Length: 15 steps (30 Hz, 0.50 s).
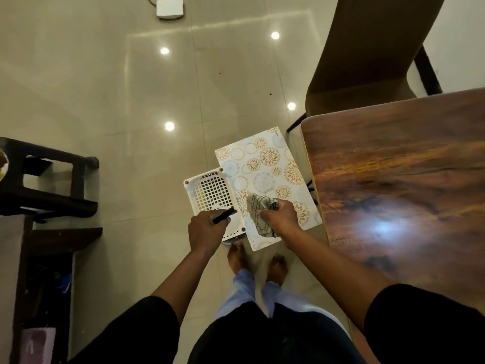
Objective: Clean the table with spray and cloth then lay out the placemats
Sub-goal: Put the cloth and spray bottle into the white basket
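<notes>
The right hand is clenched around a bunched checked cloth, pale with dark grid lines, which hangs down from the fist over the near end of the placemats. The left hand grips a thin black part that sticks out past the knuckles, likely the trigger of the spray; the rest of it is hidden below the hand, so I cannot tell for sure. Under that hand sits a white plastic basket with a perforated grid wall, resting on the floor. The placemats, white with gold and blue floral circles, lie flat just beside the basket, touching its right edge, between it and the tabletop. The tabletop is dark glossy wood with a bright light glare on it, to the right of both hands. A brown chair stands at its far end. Bare feet stand on the shiny beige tiles near the basket. A dark stool is well apart on the left, and a white device lies on the floor far ahead.
</notes>
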{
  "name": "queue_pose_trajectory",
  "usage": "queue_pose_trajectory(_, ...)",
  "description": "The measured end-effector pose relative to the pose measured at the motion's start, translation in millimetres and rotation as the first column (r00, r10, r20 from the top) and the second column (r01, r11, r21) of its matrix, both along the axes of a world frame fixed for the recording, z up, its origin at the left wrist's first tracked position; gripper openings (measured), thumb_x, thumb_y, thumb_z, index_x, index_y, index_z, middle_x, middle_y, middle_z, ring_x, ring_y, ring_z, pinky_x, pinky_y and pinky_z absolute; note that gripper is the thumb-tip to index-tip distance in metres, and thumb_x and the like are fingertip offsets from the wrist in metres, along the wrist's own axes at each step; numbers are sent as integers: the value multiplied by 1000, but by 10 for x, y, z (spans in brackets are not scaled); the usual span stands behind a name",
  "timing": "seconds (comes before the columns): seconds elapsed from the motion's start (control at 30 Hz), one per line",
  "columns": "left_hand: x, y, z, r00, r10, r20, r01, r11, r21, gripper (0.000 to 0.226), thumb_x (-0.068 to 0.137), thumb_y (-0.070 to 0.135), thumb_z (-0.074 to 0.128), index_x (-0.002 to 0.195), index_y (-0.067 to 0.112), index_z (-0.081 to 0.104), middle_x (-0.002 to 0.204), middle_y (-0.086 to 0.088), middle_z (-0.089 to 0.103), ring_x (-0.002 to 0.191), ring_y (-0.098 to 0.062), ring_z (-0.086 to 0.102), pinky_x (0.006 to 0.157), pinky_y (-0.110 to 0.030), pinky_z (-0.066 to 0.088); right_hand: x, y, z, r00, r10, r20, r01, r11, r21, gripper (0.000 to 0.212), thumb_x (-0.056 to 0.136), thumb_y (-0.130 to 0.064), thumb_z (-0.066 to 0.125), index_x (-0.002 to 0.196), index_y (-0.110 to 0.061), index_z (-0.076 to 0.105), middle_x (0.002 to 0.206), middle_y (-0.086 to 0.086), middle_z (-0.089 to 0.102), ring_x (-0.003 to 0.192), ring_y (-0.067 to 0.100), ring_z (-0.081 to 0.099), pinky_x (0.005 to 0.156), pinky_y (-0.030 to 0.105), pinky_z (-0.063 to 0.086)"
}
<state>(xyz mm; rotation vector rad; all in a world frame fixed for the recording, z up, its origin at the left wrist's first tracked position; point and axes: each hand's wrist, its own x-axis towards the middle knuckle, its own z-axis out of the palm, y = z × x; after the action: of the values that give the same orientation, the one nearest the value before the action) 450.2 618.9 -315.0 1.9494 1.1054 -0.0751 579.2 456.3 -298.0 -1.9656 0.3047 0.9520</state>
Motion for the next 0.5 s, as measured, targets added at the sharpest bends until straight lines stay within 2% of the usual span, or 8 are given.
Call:
queue_pose_trajectory(0.17,95,164,-291,995,-68,-74,65,997,-40,29,87,24,87,116,24,85,109,-5,83,105,-27,77,88,-30,57,12,56,-130,1000,-9,11,9,999,-50,16,77,-19,80,89,-26,71,90,0,76,85,22,73,83,47,62)
queue_pose_trajectory(0.3,124,209,-363,987,-115,-113,109,992,-58,26,89,21,83,115,26,85,108,-4,84,106,-26,76,87,-30,54,18,101,-164,1000,1,13,0,998,-56,17,82,-15,80,94,-23,71,87,-2,73,88,21,73,80,37,61)
queue_pose_trajectory(0.5,112,224,-435,968,-184,-168,179,983,-46,26,91,22,79,116,29,84,104,-5,84,101,-29,75,84,-33,56,10,141,-203,1000,-6,22,7,998,-63,20,82,-17,81,100,-20,74,94,2,76,88,20,73,84,40,61)
